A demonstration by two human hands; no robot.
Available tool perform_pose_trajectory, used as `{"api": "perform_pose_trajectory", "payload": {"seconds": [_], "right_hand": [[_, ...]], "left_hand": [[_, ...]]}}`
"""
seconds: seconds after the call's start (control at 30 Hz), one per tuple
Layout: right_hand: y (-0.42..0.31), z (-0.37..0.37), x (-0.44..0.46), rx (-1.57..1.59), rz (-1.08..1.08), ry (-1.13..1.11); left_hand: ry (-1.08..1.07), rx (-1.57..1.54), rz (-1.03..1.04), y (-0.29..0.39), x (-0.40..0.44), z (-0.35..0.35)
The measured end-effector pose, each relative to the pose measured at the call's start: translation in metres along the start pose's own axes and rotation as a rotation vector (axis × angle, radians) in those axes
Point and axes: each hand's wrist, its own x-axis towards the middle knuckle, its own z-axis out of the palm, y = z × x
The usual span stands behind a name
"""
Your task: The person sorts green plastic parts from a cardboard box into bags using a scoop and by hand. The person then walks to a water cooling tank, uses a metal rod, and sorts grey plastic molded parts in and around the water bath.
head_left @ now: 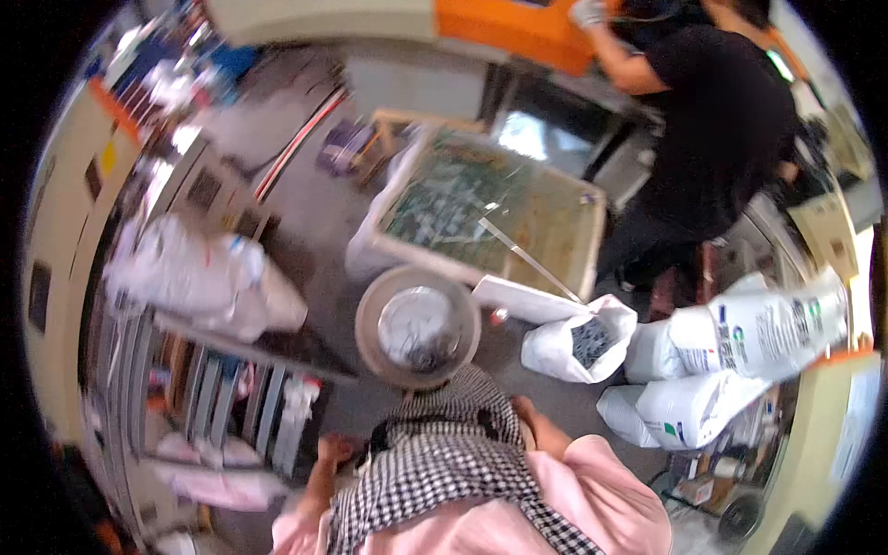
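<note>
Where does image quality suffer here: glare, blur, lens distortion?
Head view: strong wide-angle bending with black corners; white glare just below the orange machine; soft blur over the white bag on the picture's left side; the left hand and right hand show small, their fingers too indistinct to read.

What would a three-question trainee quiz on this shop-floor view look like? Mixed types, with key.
1. Multiple choice: The open white sack holds
A) water
B) dark pieces
C) folded cloth
2. True or false: The co-worker wears a black top.
3. Fill in: Just in front of the checked apron stands a round ____.

Key: 1. B; 2. true; 3. basin
</note>
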Motion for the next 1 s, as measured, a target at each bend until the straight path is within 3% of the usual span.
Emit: {"api": "perform_pose_trajectory", "payload": {"seconds": [0.03, 0.07, 0.1, 0.17, 0.2, 0.27, 0.3, 0.33, 0.47, 0.53, 0.6, 0.63, 0.67, 0.73, 0.83, 0.87, 1.0], "right_hand": [[0.062, 0.042, 0.043, 0.109, 0.310, 0.003], [-0.015, -0.011, 0.000, 0.050, 0.174, -0.061], [-0.018, -0.011, 0.002, 0.028, 0.160, -0.103], [-0.017, -0.016, 0.007, 0.136, 0.160, -0.012], [0.009, 0.000, 0.026, 0.144, 0.199, 0.030], [0.022, -0.004, 0.035, 0.007, 0.087, -0.026], [0.017, -0.010, 0.040, -0.106, -0.024, -0.047], [0.012, -0.019, 0.042, -0.225, -0.137, -0.037], [0.012, -0.038, 0.053, -0.195, -0.182, -0.030], [0.051, -0.016, 0.083, 0.290, 0.136, 0.088], [0.046, -0.030, 0.086, 0.202, 0.033, 0.116], [0.040, -0.037, 0.088, 0.121, -0.059, 0.139], [0.014, -0.057, 0.076, 0.080, -0.050, 0.119], [0.029, -0.048, 0.096, 0.188, -0.002, 0.125], [0.038, -0.044, 0.103, 0.342, 0.085, 0.075], [0.031, -0.046, 0.102, 0.388, 0.117, 0.023], [-0.006, -0.055, 0.085, 0.055, -0.070, 0.136]], "left_hand": [[0.239, -0.127, 0.054, -0.007, -0.003, 0.020], [0.159, -0.980, -0.277, 0.007, -0.008, 0.009], [0.076, -1.823, -0.613, 0.025, -0.015, -0.008], [0.342, -0.803, 0.129, 0.007, -0.014, 0.029], [0.342, -0.820, 0.097, 0.017, -0.021, 0.026], [0.250, -1.818, -0.567, 0.044, -0.026, 0.003], [0.256, -1.828, -0.595, 0.048, -0.027, 0.001], [0.244, -1.794, -0.599, 0.052, -0.029, -0.001], [0.225, -1.759, -0.650, 0.075, -0.034, -0.010], [0.228, -1.760, -0.656, 0.082, -0.028, -0.019], [0.195, -1.292, -0.654, 0.084, -0.020, -0.014], [0.207, -1.294, -0.647, 0.084, -0.014, -0.012], [0.272, -1.157, -0.576, 0.081, -0.005, -0.006], [0.303, -1.019, -0.473, 0.067, 0.017, -0.005], [0.205, -0.815, -0.448, 0.070, 0.021, -0.085], [0.264, -0.809, -0.447, 0.062, 0.034, -0.089], [0.264, -0.756, -0.444, 0.032, 0.073, -0.113]]}}
